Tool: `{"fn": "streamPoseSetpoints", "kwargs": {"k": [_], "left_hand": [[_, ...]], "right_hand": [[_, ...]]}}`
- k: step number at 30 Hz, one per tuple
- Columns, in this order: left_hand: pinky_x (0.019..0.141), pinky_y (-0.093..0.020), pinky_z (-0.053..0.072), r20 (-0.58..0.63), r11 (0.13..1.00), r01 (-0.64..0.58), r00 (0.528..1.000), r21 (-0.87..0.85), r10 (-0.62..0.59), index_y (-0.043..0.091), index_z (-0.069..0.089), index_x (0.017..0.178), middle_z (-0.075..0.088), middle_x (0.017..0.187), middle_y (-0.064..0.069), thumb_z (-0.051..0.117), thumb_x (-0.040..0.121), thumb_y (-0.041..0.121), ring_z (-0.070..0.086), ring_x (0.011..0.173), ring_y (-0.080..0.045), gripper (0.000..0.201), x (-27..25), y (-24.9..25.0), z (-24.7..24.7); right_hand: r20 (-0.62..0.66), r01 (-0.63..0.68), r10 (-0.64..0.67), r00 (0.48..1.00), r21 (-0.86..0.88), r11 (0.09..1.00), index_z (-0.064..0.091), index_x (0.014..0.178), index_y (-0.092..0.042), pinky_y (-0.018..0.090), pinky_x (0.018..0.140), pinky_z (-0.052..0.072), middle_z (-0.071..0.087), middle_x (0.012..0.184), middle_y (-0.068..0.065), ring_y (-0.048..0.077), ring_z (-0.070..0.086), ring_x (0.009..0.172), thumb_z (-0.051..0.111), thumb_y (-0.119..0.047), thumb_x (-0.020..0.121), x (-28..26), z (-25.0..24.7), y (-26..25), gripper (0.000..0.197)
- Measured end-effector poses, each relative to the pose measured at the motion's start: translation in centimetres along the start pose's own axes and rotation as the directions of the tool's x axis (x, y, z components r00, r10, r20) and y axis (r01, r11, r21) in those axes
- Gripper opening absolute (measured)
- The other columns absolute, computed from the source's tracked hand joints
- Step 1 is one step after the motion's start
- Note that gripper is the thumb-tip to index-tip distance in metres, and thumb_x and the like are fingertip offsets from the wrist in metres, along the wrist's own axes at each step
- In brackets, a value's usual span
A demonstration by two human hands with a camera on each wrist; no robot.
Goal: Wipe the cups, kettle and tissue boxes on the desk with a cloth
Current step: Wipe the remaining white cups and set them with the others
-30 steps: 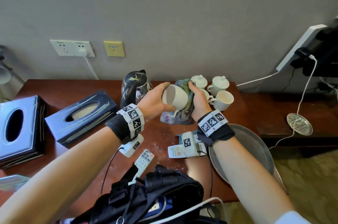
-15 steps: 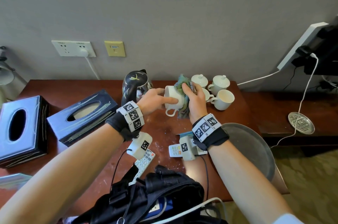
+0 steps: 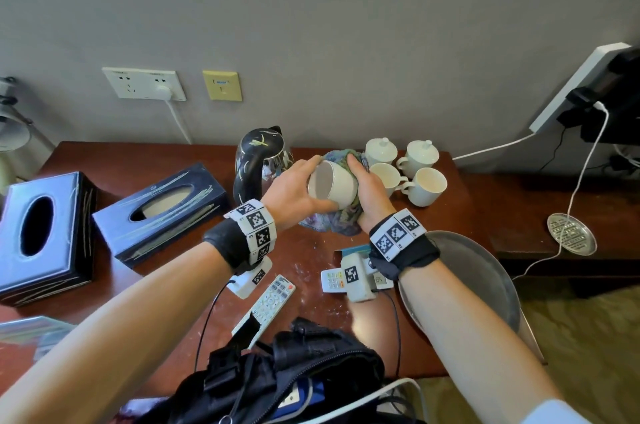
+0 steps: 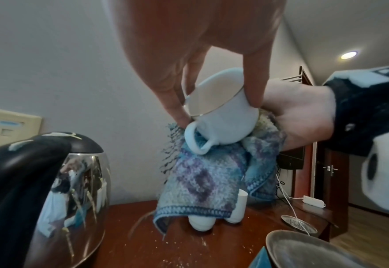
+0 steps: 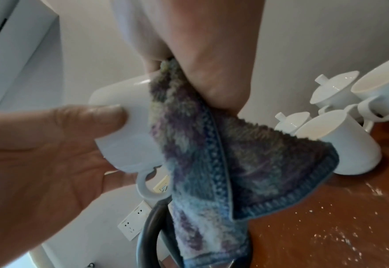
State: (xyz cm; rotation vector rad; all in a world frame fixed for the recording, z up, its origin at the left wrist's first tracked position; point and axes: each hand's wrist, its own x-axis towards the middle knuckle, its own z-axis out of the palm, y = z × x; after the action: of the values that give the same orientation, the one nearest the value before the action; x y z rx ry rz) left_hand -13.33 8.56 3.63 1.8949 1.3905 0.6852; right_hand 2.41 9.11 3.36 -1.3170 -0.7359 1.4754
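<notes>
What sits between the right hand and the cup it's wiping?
Only the cloth. The right hand presses it against the cup's base and side, while the left hand holds the cup by its rim. Nothing else intervenes.

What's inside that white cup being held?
The cup looks empty: its bare pale inner wall shows in the head view. The left hand grips its rim; the cloth covers its base.

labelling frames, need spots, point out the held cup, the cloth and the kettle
held cup (image 3: 341, 186) head view, outer side wall
cloth (image 4: 202, 179) left wrist view, hanging patterned panel
kettle (image 3: 258, 143) head view, black lid
</notes>
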Motion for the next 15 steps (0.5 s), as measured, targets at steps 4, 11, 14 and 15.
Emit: {"fn": "streamPoseSetpoints", "kwargs": {"k": [4,11,14,15], "left_hand": [[0.099,-0.04,0.048,-0.025,1.0,0.006,1.0,-0.002,-0.006,0.022,0.044,0.143,0.052,0.124,0.003,0.087,0.069,0.035,0.054,0.11,-0.019,0.086,0.0,-0.3,0.1],[0.097,-0.038,0.05,0.007,0.987,0.058,0.998,-0.147,-0.057,0.039,0.041,0.132,0.052,0.126,0.003,0.086,0.063,0.042,0.056,0.11,-0.019,0.082,0.4,-1.2,0.3],[0.095,-0.042,0.053,0.09,0.966,0.126,0.99,-0.226,-0.108,0.044,0.035,0.129,0.058,0.122,-0.002,0.084,0.069,0.04,0.059,0.109,-0.021,0.078,0.4,-1.7,0.3],[0.094,-0.043,0.054,0.102,0.961,0.14,0.988,-0.238,-0.119,0.045,0.035,0.129,0.06,0.12,-0.003,0.084,0.071,0.041,0.061,0.107,-0.022,0.077,0.4,-1.8,0.2]], "right_hand": [[-0.08,0.06,-0.068,0.994,-0.098,0.993,0.067,0.096,-0.018,0.04,0.084,0.055,0.072,0.09,0.004,0.022,0.068,0.088,0.061,-0.038,0.095,-0.1,-0.2,0.2,0.021],[-0.132,0.141,-0.155,0.979,-0.112,0.984,0.067,0.095,-0.025,0.036,0.087,0.056,0.072,0.098,0.0,0.019,0.067,0.097,0.063,-0.034,0.095,-0.5,-0.6,1.0,0.01],[-0.14,0.143,-0.153,0.978,-0.081,0.986,0.067,0.101,-0.025,0.039,0.091,0.056,0.072,0.102,0.0,0.018,0.068,0.099,0.065,-0.034,0.093,-0.7,-0.3,1.2,0.012],[-0.143,0.147,-0.156,0.977,-0.066,0.987,0.068,0.102,-0.025,0.039,0.092,0.056,0.073,0.102,-0.001,0.017,0.068,0.1,0.065,-0.033,0.093,-0.8,-0.2,1.4,0.012]]}}
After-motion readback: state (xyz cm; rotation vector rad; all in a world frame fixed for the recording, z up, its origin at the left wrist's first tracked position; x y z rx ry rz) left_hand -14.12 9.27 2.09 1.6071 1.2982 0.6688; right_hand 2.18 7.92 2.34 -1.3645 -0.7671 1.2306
